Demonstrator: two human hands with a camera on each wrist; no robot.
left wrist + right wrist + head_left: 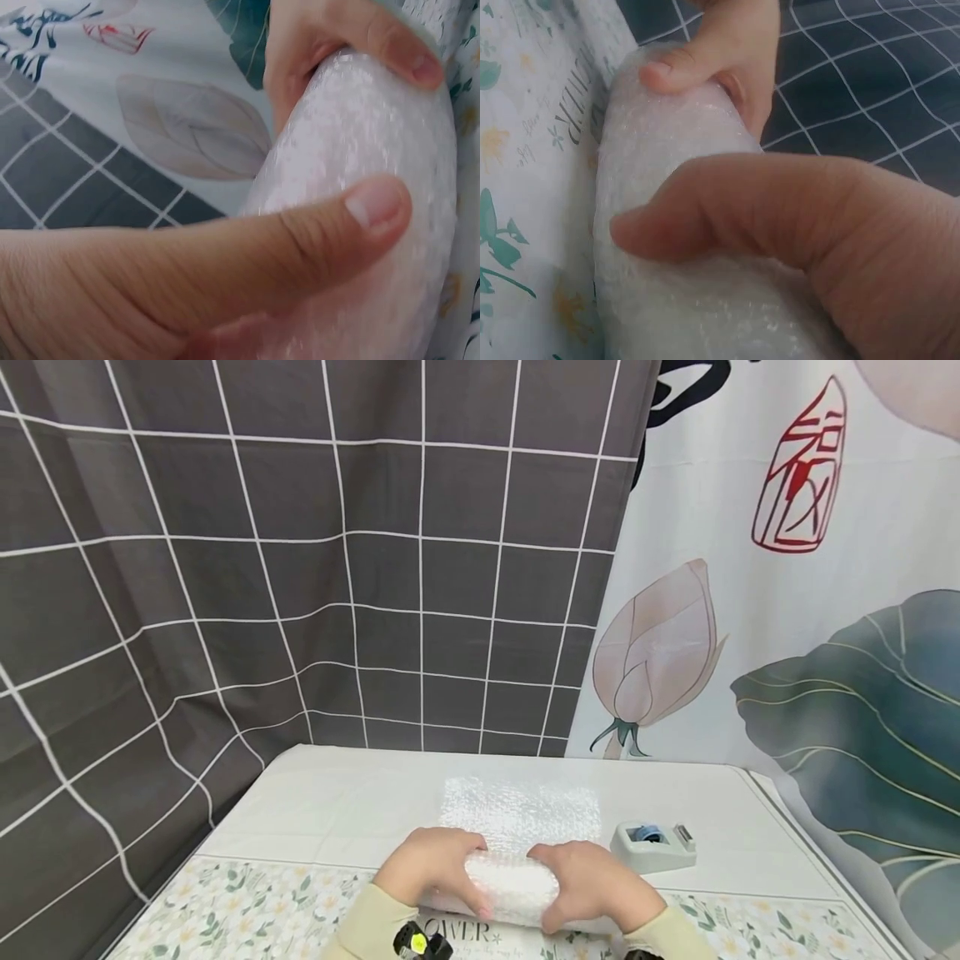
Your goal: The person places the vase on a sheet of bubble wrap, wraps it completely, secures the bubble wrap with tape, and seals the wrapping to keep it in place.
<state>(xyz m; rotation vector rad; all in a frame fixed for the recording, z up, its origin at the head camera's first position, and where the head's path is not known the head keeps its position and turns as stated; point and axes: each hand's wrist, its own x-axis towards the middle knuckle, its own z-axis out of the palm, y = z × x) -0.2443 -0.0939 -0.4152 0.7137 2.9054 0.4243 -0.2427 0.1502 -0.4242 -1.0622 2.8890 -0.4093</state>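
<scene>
A bubble-wrapped bundle, whitish and rounded, lies crosswise near the front of the table. From its far side a flat sheet of clear bubble wrap stretches away over the white tabletop. My left hand grips the bundle's left end, thumb on the near side and fingers over the far side. At the other end my right hand holds it the same way. Both wrist views show the bundle close up, with the left thumb and the right thumb lying across the glossy wrap. Whatever is inside is hidden.
A pale tape dispenser with a blue roll stands just beyond my right hand. Floral cloth covers the table's near part. A dark grid curtain and a white printed curtain hang behind.
</scene>
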